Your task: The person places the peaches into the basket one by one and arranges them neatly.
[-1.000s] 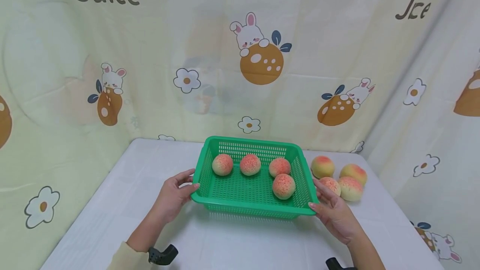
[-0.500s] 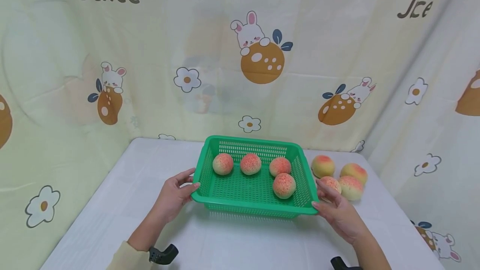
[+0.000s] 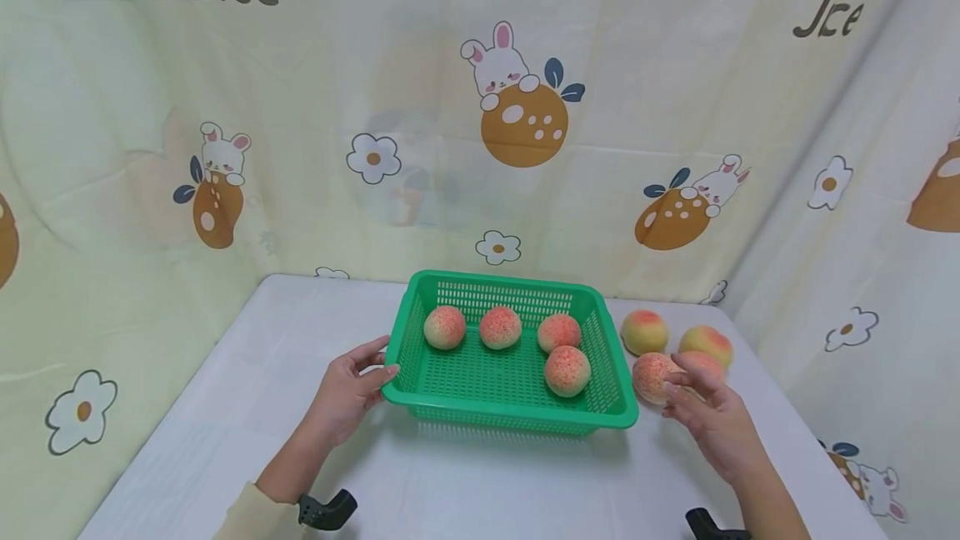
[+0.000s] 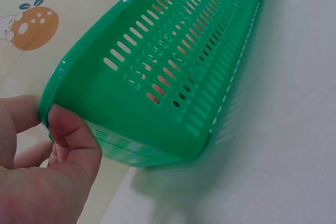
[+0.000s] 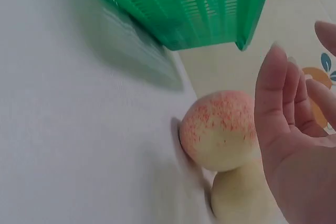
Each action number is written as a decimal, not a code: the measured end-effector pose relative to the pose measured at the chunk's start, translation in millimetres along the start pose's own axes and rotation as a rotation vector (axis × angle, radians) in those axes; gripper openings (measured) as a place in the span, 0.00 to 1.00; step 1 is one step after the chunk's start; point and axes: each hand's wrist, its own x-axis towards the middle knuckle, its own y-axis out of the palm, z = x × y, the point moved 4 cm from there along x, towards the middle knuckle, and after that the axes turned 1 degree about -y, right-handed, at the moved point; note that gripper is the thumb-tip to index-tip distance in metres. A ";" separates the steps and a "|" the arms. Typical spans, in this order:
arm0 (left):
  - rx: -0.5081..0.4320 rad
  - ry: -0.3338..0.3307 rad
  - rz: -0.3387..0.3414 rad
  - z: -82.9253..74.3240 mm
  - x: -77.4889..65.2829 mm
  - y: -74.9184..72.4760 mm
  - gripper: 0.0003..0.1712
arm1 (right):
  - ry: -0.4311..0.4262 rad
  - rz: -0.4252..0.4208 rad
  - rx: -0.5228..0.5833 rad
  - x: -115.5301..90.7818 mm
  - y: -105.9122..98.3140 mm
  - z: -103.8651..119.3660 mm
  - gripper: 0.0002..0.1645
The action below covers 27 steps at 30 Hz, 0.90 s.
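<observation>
A green plastic basket (image 3: 487, 415) sits mid-table with several reddish peaches (image 3: 567, 372) inside. My left hand (image 3: 347, 394) pinches its left rim, thumb on one side and fingers on the other, as the left wrist view shows at the rim (image 4: 58, 74). On the right, my right hand (image 3: 716, 423) hovers beside the basket, fingers loosely bent and holding nothing. Its fingertips overlap the near loose peach (image 3: 651, 377) in the head view. In the right wrist view that hand (image 5: 299, 124) stands apart from the basket, beside a red-speckled peach (image 5: 220, 129).
Behind the right hand lie more loose peaches: a yellow-red one (image 3: 643, 332) by the basket, another (image 3: 707, 346) farther right, and one (image 3: 705, 363) partly covered by the hand. A printed curtain (image 3: 375, 223) closes off the back of the white table (image 3: 480, 490).
My right hand has let go of the basket's right rim and moved right, over the loose peaches. The left hand and the basket have stayed in place.
</observation>
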 end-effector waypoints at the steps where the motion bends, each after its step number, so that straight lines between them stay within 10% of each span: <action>1: -0.001 -0.001 -0.001 0.3 0.0 0.0 0.35 | -0.011 -0.017 0.005 0.3 -3.2 -0.2 0.29; 27: -0.021 0.004 0.002 3.5 1.2 -1.0 0.35 | -0.014 -0.487 -0.726 13.3 -57.5 -17.1 0.38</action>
